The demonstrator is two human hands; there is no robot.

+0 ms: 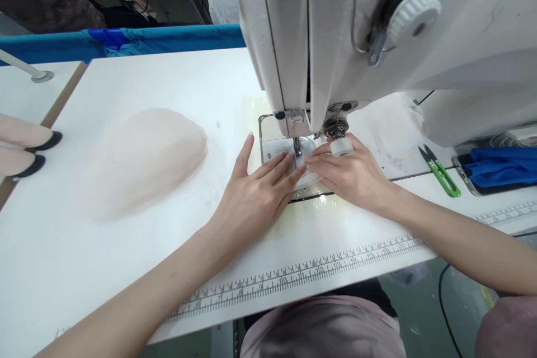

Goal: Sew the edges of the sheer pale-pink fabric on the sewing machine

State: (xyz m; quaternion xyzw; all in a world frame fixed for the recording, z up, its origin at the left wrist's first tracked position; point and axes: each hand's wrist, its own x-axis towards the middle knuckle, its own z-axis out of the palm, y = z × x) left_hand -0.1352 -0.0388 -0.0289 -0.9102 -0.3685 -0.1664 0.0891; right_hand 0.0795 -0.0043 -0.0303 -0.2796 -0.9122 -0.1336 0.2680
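Observation:
At the sewing machine [377, 39], both hands are close around the presser foot [297, 148]. My left hand [262, 193] lies flat just left of the foot, fingers stretched and thumb spread, pressing on a small piece of sheer pale fabric [308, 180]. From the other side my right hand [352, 173] comes in with its fingers together and closed at the edge of that fabric, next to the foot. The fingers hide much of the piece. Further left lies a soft pile of sheer beige fabric [159, 159].
Green thread snips [440, 170] lie right of the machine, beside a phone [467, 173] with blue cloth [503, 166] on it. A printed ruler [293, 279] runs along the table's front edge. Two beige rounded items with black ends [25, 148] reach in at left.

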